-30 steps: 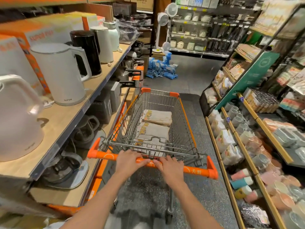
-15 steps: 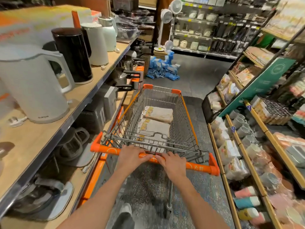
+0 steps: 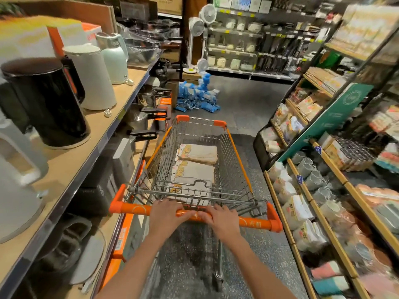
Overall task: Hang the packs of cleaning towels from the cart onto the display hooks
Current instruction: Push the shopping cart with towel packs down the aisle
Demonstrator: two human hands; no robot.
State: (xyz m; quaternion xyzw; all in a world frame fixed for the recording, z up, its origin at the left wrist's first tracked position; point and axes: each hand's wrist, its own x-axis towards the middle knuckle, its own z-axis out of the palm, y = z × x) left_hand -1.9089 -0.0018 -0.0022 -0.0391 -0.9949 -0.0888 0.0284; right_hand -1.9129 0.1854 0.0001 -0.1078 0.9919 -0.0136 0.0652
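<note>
Head view
Cart: a wire cart (image 3: 200, 160) with orange trim stands in a shop aisle, its orange handle (image 3: 254, 223) nearest the camera.
Left hand: the left hand (image 3: 166, 215) lies on the handle left of its middle, fingers curled over the bar, gripping it.
Right hand: the right hand (image 3: 222, 220) grips the handle just beside the left, fingers wrapped over the bar; the two hands sit close together, almost touching.
Packs: pale towel packs (image 3: 195, 173) lie flat on the cart floor, in a row running from the handle end toward the cart's front.
Left of cart: a wooden shelf (image 3: 121, 98) carries a black kettle (image 3: 49, 102) and a white kettle (image 3: 95, 76).
Right of cart: slanted racks hold grey mugs (image 3: 306, 169) and bagged goods.
Beyond cart: blue packets (image 3: 197, 98) are heaped on the floor ahead of the cart's front, with white fans (image 3: 203, 20) farther back.
</note>
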